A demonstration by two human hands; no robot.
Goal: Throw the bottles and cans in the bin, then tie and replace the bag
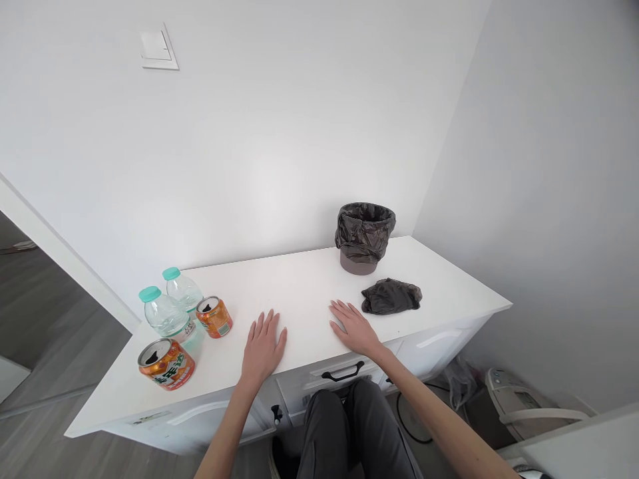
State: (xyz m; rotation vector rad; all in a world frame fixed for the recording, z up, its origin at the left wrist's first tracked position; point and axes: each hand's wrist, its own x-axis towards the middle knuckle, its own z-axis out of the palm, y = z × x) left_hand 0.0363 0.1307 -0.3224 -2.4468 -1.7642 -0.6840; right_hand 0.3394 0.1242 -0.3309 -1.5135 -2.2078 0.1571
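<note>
My left hand [263, 347] lies flat on the white cabinet top [299, 283], fingers stretched out, holding nothing. My right hand [355, 329] also rests flat there, its fingertips pointing left, just left of a crumpled black plastic bag [392, 297]. Left of my left hand stands an opened orange drink can [214, 318]; a second opened orange can [172, 364] is nearer the front edge. Behind them are two clear plastic bottles, one [164, 314] partly in front of the other [183, 290], both with mint-green caps. A small bin [358, 265] lined with a black bag [367, 233] stands upright at the back right.
Walls border the cabinet behind and at the right; a light switch [158, 48] is on the back wall. Drawers with black handles [343, 372] face my knees. At lower right, a pale appliance [524, 402] and a black cable [407, 426] are on the floor.
</note>
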